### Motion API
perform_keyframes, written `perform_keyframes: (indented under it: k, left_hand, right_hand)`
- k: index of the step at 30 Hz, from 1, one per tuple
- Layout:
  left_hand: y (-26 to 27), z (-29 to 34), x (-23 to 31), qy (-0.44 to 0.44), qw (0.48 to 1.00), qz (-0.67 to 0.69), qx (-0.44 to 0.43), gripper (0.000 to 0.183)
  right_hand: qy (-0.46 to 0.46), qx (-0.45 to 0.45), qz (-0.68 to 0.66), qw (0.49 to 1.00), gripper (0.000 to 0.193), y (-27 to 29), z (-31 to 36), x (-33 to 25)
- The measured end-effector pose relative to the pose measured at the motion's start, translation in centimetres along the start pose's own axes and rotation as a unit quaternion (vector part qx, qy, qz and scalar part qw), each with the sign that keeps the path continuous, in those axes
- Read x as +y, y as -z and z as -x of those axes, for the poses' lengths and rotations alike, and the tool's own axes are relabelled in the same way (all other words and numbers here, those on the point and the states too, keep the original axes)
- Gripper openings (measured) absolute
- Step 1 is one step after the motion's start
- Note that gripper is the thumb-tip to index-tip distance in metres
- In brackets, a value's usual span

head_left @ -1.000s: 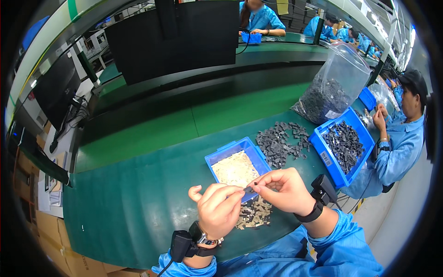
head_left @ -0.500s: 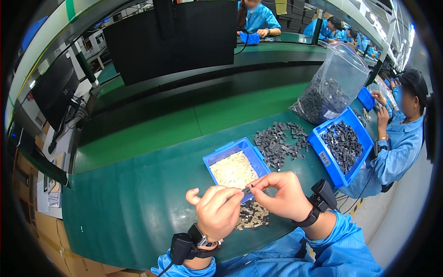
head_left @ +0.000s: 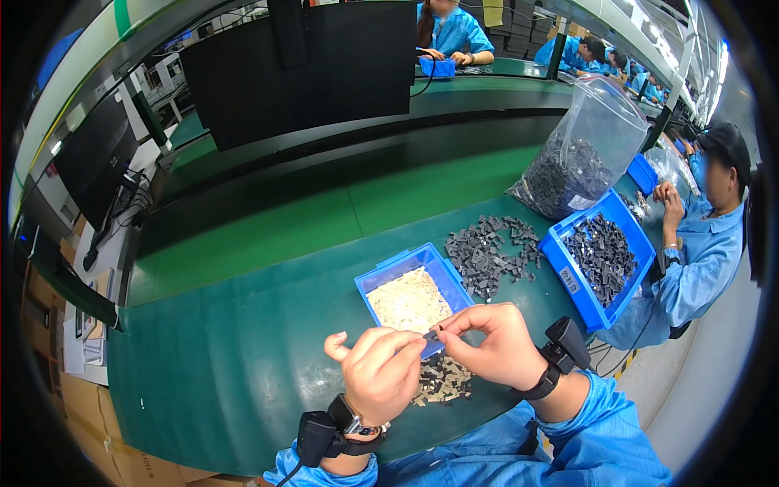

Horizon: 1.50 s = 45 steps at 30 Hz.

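My left hand (head_left: 377,372) and my right hand (head_left: 497,345) meet over the near edge of the green table (head_left: 211,365). Together they pinch one small dark part (head_left: 432,334) between their fingertips. Just beyond the fingers stands a small blue tray (head_left: 388,274) filled with pale beige pieces. Under my hands lies a little pile of finished dark-and-beige parts (head_left: 442,380). A loose heap of dark grey parts (head_left: 491,252) is spread on the table to the right of the tray.
A larger blue bin (head_left: 568,276) of dark parts sits at the right, with a clear plastic bag (head_left: 580,154) of more parts behind it. A co-worker in blue (head_left: 698,243) sits at the right. Black monitors (head_left: 316,65) stand at the back.
Both hands have stayed at the same spot over the table edge, fingertips still pinched together on the small part. Only slight finger shifts show.
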<state>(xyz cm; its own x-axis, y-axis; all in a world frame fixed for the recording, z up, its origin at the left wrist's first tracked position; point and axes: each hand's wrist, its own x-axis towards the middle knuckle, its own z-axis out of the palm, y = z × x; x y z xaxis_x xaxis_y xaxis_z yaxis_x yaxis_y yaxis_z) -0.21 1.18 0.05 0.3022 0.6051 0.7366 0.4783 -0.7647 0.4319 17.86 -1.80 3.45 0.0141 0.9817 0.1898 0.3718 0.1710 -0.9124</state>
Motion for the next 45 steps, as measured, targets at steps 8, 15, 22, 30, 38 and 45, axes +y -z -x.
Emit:
perform_keyframes:
  k: [8, 15, 22, 30, 38, 45]
  left_hand:
    - [-0.3, 0.3, -0.6, 0.018, 1.0, 0.017, 0.0, 0.016]
    - [-0.3, 0.2, -0.5, 0.025, 0.999, 0.033, 0.005, 0.017]
    - [-0.1, -0.1, 0.0, 0.037, 0.999, 0.03, 0.006, 0.017]
    - [-0.1, 0.0, 0.1, 0.023, 0.999, 0.035, 0.004, 0.02]
    - [0.0, 0.3, -0.4, 0.002, 0.999, 0.041, 0.007, 0.016]
    - [0.1, -0.1, -0.1, 0.047, 0.995, 0.087, 0.028, 0.019]
  right_hand:
    - [0.017, -0.014, 0.017, 1.0, 0.011, 0.2, -0.1, -0.4]
    - [-0.015, -0.039, -0.035, 0.999, 0.012, 0.4, -0.5, 0.5]
    - [-0.083, -0.082, -0.086, 0.989, 0.012, 1.1, -1.1, 0.8]
    - [-0.099, -0.101, -0.194, 0.971, 0.011, 0.7, -1.3, 1.8]
    - [-0.186, -0.101, -0.463, 0.861, 0.013, -1.0, -0.4, 3.7]
    - [-0.247, -0.128, -0.623, 0.731, 0.027, -2.0, -0.7, 3.7]
